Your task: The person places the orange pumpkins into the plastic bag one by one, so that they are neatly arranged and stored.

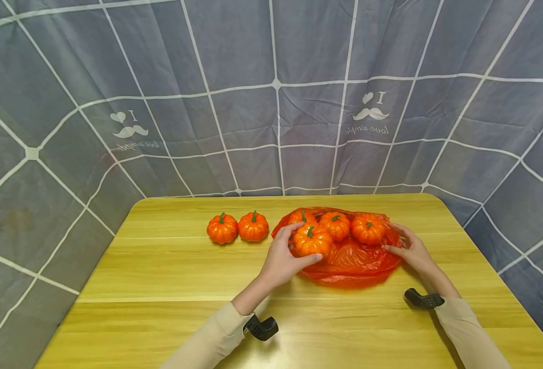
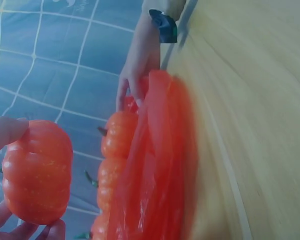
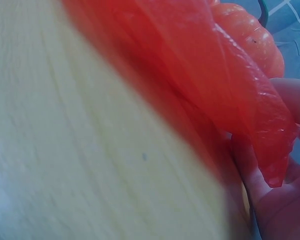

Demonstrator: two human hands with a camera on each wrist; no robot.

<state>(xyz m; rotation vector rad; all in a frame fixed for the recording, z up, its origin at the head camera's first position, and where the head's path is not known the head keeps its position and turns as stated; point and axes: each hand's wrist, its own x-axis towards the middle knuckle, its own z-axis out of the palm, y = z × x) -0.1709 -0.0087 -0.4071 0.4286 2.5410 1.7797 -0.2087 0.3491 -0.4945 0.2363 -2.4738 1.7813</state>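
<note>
While our left hand (image 1: 282, 260) grasps one pumpkin (image 1: 313, 243), our right hand (image 1: 414, 251) holds the red bag (image 1: 352, 264)

As we begin from the left hand, we see its thumb and fingers clasping this orange pumpkin around its sides, with the green stem (image 1: 311, 232) upward. We hold it over the left part of the bag. With our right hand, we pinch the thin plastic at the bag's right edge.

Between our hands, three more pumpkins (image 1: 368, 229) sit in a row, and the red plastic shows both behind and in front of them. Farther to the left, two other pumpkins (image 1: 253, 227) stand directly on the wooden table (image 1: 161, 287), just beside each other; we cannot tell whether they touch. On each of our wrists, at the end of a beige sleeve (image 1: 221, 333), we wear a black device (image 1: 262, 328). Behind the table hangs a grey curtain (image 1: 244, 120) with white lines.
</note>
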